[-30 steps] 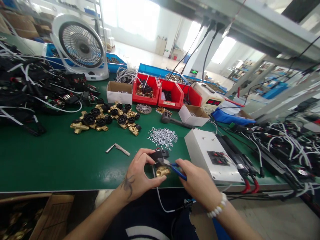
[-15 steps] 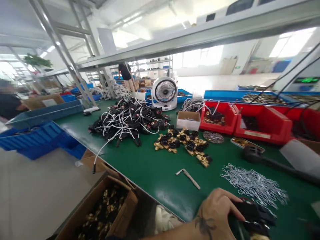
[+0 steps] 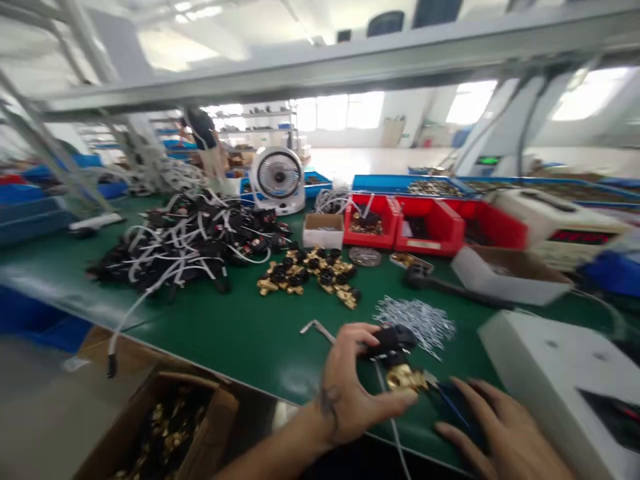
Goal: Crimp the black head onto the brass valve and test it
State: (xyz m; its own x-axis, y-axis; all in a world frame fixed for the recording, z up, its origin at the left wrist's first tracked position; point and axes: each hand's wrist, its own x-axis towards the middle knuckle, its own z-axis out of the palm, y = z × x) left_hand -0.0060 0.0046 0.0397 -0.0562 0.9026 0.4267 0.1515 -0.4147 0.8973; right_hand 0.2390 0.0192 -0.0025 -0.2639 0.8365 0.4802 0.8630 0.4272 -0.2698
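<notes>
While gripped between thumb and fingers of the left hand (image 3: 350, 393), valve (image 3: 397, 363) held just above the near edge of the green bench (image 3: 240, 333): black coil on top, brass body below, white lead trailing down toward the lap. Right hand (image 3: 500, 433) just right of it, fingers spread and resting over the blue-handled pliers (image 3: 453, 407), whose tip points at the brass body; whether actually clasped, cannot tell through the blur.

Just beyond the valve, a heap of wire clips (image 3: 415, 320). Left of that, flat on the bench, a bent metal key (image 3: 315, 328). Farther out, a cluster of brass fittings (image 3: 310, 275) with black caps. Left again, a big tangle of black coils and white leads (image 3: 185, 243), one lead hanging over the bench edge.

Along the far side, a small white fan (image 3: 278, 179), a small carton (image 3: 323, 230), then red bins (image 3: 405, 223) with blue trays (image 3: 400, 183) behind. Between bins and clips, a black-headed mallet (image 3: 440, 283) lying on its side. To the right, an open white carton (image 3: 510, 273), a white box (image 3: 565, 373) at the near right corner, and a tester (image 3: 555, 227) with a red display.

Below the bench edge at near left, a cardboard box (image 3: 165, 427) of brass parts. Far off, a person (image 3: 205, 137) standing in the aisle.
</notes>
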